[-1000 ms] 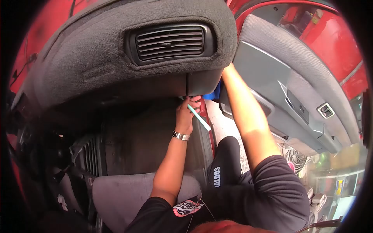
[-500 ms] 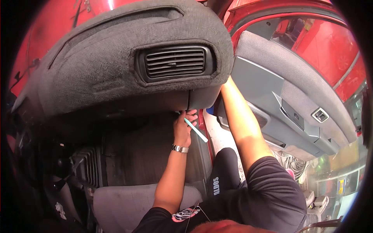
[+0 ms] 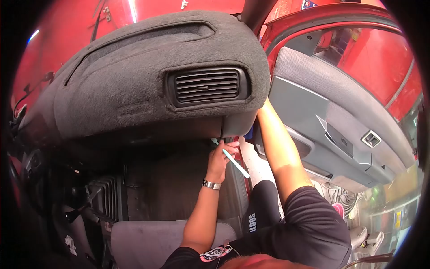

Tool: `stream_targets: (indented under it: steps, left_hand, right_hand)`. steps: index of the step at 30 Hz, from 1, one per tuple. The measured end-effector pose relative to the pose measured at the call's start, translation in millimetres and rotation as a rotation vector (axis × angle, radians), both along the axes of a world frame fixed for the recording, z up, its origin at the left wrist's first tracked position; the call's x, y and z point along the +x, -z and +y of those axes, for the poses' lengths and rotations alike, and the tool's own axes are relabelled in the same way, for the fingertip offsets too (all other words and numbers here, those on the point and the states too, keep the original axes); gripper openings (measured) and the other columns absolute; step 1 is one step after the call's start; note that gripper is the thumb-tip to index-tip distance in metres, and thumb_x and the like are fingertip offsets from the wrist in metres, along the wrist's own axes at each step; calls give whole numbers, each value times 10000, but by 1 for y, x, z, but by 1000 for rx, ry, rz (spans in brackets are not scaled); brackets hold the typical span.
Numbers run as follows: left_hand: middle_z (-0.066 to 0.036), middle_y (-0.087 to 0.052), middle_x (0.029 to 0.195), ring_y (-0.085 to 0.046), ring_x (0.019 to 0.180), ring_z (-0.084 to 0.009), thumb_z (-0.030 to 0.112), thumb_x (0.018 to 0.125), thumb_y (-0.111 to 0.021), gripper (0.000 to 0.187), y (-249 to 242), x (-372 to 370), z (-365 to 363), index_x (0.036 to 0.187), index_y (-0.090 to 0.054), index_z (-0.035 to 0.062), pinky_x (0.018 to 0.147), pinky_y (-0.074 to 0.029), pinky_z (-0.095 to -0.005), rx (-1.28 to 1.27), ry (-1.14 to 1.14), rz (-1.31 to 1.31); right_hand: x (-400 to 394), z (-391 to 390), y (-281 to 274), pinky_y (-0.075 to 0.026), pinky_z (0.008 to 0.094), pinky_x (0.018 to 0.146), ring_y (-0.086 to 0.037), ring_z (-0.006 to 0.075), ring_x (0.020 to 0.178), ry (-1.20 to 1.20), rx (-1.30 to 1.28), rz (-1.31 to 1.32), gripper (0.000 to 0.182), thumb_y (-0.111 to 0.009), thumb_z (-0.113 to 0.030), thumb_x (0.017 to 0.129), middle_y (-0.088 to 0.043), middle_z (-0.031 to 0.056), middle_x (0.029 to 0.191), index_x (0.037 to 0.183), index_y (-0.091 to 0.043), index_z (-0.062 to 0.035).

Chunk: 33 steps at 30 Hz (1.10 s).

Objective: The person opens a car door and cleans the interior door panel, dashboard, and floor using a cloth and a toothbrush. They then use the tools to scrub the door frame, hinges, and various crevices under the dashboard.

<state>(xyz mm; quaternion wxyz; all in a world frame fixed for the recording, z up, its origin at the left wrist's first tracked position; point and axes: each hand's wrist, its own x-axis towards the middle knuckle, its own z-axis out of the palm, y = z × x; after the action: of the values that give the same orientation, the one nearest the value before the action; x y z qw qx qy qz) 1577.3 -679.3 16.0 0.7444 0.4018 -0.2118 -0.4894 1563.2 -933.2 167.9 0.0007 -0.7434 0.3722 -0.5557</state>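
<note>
Below the lower edge of the dashboard (image 3: 134, 89), my left hand (image 3: 218, 162) is closed on a slim pale-teal tool shaped like a toothbrush (image 3: 236, 164). Its handle sticks out down and to the right, and its other end shows at the panel's underside. My fingers are close to the vertical seam at the panel's corner. A metal-band watch (image 3: 212, 184) is on that wrist. My right forearm (image 3: 280, 141) reaches up past the dashboard's right end, between it and the door, and my right hand is hidden behind there.
A black air vent (image 3: 207, 85) is set in the fabric-covered dashboard. The open car door (image 3: 309, 96) stands to the right. A grey seat (image 3: 152, 237) is below, with a gear-lever boot (image 3: 105, 199) at left. Coiled cable (image 3: 338, 196) lies outside on the ground.
The view has shifted, so the dashboard and arms appear slightly lower and further right. My left hand keeps hold of the pale-teal tool under the panel edge.
</note>
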Motion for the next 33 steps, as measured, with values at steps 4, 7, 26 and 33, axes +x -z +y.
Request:
stream_targets:
  steps: [4,7,26,33]
  left_hand:
    - [-129,-720,1211,-673,1032,-213,422,1091,-421,535,4,-18,-5,895,-737,37,908,-494,-366,71,63,-164]
    - [-121,-734,1178,-676,1033,-200,409,1097,-411,546,4,-26,-8,899,-747,28,910,-490,-352,127,85,-241]
    - [-103,-702,1240,-622,1218,-270,288,1108,-406,428,31,-28,-6,1106,-758,44,1072,-449,-391,-22,149,-898]
    - [-89,-719,1104,-653,1075,-284,156,1022,-493,300,91,-36,-3,1071,-778,74,982,-506,-408,260,-124,-1172]
  right_hand:
    - [-8,10,8,-572,503,765,-718,403,882,-42,72,36,258,-554,-309,993,-728,124,1056,1098,-687,-114]
    - [-3,7,23,-543,490,881,-686,427,1028,-197,291,-147,378,-525,-376,1027,-697,165,1216,1259,-660,-111]
    - [0,20,54,-147,424,1260,-203,349,1553,-701,273,-350,802,-584,8,886,-233,229,1660,1601,-221,-1]
    - [-28,17,29,-98,347,1252,-57,228,1585,-938,608,-282,797,-587,-32,943,-51,136,1724,1627,-178,-39]
